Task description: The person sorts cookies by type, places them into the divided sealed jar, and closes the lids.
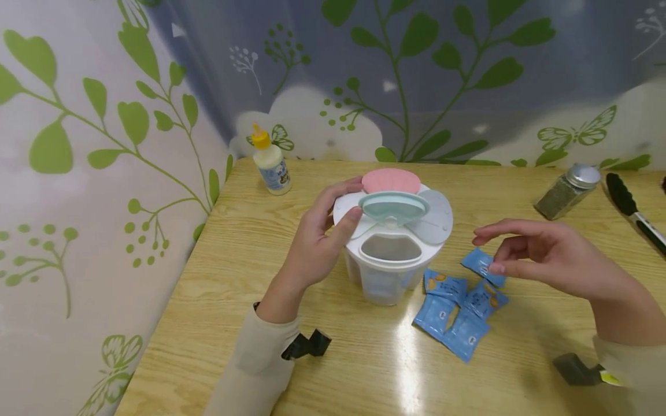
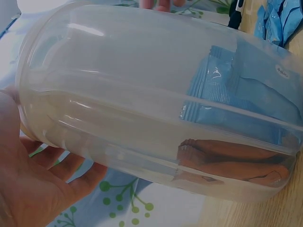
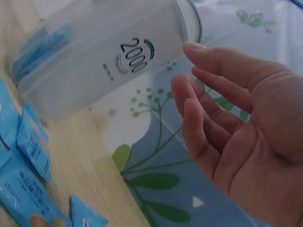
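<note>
A translucent divided storage canister (image 1: 382,283) stands upright on the table under a white lid with flaps. Its mint flap (image 1: 393,207) is raised behind an uncovered front opening; the pink flap (image 1: 391,181) lies at the back. My left hand (image 1: 318,245) holds the canister at the lid's left side, thumb on top. In the left wrist view, blue packets (image 2: 251,87) and reddish-brown packets (image 2: 232,163) lie at the bottom, in separate compartments. My right hand (image 1: 557,260) hovers with loosely bent fingers over several loose blue packets (image 1: 465,335); nothing is between its fingers in the right wrist view.
A yellow-capped bottle (image 1: 273,164) stands at the back left. At the back right, a glass shaker jar (image 1: 567,192) with a metal lid stands beside a black-tipped utensil (image 1: 632,208). A leaf-patterned covering (image 1: 442,86) rises behind the wooden table (image 1: 208,323).
</note>
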Demonstrator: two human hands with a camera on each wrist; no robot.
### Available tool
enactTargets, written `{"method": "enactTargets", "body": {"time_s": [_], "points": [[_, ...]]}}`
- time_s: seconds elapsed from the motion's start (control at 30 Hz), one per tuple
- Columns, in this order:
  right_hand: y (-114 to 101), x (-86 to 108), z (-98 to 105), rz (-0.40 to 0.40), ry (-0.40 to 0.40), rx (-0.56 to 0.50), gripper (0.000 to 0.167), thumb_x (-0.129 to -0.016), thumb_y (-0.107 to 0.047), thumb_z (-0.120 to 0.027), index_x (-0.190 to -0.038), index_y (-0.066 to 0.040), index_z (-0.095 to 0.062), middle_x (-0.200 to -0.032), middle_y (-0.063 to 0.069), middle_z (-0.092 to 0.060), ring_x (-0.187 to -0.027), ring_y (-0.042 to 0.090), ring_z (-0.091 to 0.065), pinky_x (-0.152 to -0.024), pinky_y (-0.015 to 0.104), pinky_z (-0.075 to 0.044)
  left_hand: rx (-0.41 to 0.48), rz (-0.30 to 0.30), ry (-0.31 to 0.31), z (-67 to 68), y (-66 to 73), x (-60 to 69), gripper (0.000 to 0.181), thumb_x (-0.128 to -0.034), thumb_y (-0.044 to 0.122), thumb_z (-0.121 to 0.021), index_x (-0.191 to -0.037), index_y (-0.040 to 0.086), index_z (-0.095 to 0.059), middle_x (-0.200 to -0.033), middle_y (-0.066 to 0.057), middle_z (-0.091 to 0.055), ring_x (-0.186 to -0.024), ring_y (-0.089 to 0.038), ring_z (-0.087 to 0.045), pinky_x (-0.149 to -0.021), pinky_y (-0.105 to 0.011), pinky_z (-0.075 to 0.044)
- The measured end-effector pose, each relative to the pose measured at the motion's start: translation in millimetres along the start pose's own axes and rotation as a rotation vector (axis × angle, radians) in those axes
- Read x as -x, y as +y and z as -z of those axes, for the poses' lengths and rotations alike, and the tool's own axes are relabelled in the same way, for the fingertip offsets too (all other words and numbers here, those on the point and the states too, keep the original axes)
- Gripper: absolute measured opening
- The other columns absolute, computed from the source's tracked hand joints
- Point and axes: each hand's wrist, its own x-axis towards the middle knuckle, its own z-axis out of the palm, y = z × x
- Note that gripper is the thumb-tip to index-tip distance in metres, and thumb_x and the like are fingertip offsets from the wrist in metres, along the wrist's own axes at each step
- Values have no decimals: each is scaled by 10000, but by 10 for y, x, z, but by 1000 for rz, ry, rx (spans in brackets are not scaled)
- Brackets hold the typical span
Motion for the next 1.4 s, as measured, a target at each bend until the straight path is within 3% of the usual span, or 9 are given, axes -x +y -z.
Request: {"method": "enactTargets", "body": {"time_s": [0.23, 0.43, 0.83, 1.0, 1.17, 1.4], "points": [[113, 39, 120, -136, -37, 244, 531, -821, 166, -691, -1322, 32, -583, -1243, 10, -665, -760, 165, -680, -562, 289, -487, -5, -6, -5, 3, -2, 3, 356, -1023, 177, -508, -1346, 30, -536, -1489, -77, -515, -1380, -174, -487, -1061, -404, -488], [280, 87, 222, -220, -46, 255, 497, -863, 101, -688, -1338, -2, -584, -1253, -3, -659, -710, 199, -653, -566, 322, -494, -2, -2, -4, 0, 11, 4, 351, -1022, 166, -507, -1345, 31, -535, -1487, -78, -517, -1385, -169, -482, -1079, -399, -476], [695, 199, 360, -305, -25, 260, 463, -884, 30, -706, -1329, 37, -577, -1243, -13, -681, -685, 196, -636, -595, 296, -525, -7, -7, -7, 3, 9, 2, 354, -1028, 191, -499, -1342, 32, -536, -1494, -73, -509, -1385, -170, -481, -1061, -402, -489], [832, 242, 373, -362, -47, 292, 464, -886, -32, -729, -1327, 2, -589, -1203, -101, -675, -628, 160, -593, -582, 272, -493, 10, -19, -8, -11, -7, -6, 391, -1035, 272, -505, -1335, 24, -538, -1488, -86, -513, -1389, -162, -477, -1072, -393, -482], [864, 235, 348, -403, -29, 390, 483, -845, -114, -791, -1298, -73, -630, -1131, -114, -668, -551, 129, -493, -516, 272, -418, 13, -17, -8, -13, -16, -16, 368, -1035, 236, -505, -1333, 23, -538, -1483, -89, -516, -1401, -169, -464, -1098, -387, -460], [847, 217, 346, -506, 4, 461, 388, -851, -197, -798, -1204, -88, -680, -938, 7, -642, -601, 68, -516, -547, 248, -448, 16, -18, 2, -7, 15, -14, 345, -1028, 204, -512, -1316, 19, -551, -1455, -99, -535, -1396, -169, -466, -1104, -388, -454]]}}
